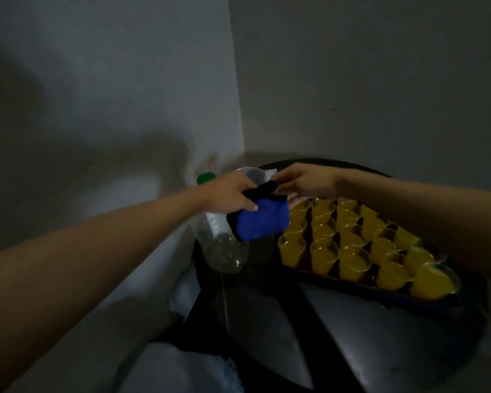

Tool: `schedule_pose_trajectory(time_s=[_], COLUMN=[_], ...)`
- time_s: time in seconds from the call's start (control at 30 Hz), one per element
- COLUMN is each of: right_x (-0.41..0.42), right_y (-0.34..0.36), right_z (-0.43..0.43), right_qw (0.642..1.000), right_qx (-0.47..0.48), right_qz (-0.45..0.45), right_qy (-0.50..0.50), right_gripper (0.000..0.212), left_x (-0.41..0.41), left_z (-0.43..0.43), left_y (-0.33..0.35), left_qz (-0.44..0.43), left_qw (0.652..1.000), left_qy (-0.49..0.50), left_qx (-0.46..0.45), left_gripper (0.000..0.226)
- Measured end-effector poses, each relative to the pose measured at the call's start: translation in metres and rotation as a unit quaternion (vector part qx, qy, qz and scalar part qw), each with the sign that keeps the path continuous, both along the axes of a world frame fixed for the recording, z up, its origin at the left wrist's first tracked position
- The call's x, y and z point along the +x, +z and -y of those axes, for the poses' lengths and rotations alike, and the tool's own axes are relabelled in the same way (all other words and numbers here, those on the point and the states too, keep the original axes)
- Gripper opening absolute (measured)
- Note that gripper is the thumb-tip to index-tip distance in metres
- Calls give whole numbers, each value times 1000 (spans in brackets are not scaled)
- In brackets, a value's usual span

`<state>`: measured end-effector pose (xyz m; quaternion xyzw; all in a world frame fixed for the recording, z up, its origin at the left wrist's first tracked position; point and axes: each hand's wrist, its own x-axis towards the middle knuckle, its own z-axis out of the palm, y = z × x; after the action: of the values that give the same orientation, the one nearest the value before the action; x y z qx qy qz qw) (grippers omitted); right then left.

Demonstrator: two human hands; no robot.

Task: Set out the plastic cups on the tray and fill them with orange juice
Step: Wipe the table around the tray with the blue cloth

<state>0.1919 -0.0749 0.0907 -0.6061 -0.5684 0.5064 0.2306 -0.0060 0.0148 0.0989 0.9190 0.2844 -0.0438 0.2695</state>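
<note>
A dark tray [352, 285] on the round black table carries several clear plastic cups [353, 262] filled with orange juice. Above the tray's left end a blue and black cloth [262, 222] hangs in the air. My left hand [230, 194] grips its left side, thumb pressed on the blue face. My right hand [304, 180] pinches the cloth's black top corner. An empty clear plastic bottle [220, 242] with a green cap [206, 177] leans against the wall, left of the tray.
A clear plastic jug [253, 173] stands behind my hands in the wall corner. The black table's [267, 321] near rim curves under the tray. White fabric [182, 370] lies low at the bottom left. Walls close in at left and behind.
</note>
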Motion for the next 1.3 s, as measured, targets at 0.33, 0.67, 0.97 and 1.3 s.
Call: schedule_pose_trajectory(time_s=[0.33,0.67,0.97,1.3], right_x=[-59,-81,-104,-173], right_y=[-74,-188,-275,-289], right_z=[26,59,125,128], right_qw=[998,915,881,896], right_qx=[44,300,249,124], right_qz=[54,263,383,427], right_qy=[-10,58,125,-23], right_gripper=[22,33,49,77], left_x=[-43,-77,-106,-113], left_z=[37,82,131,144], left_y=[-79,-211,-289,-288], left_qz=[-15,66,-109,-107], left_qw=[996,952,971,985], left_qy=[49,56,-35,-3], left_qx=[72,294,208,136], left_gripper=[17,35,65,101])
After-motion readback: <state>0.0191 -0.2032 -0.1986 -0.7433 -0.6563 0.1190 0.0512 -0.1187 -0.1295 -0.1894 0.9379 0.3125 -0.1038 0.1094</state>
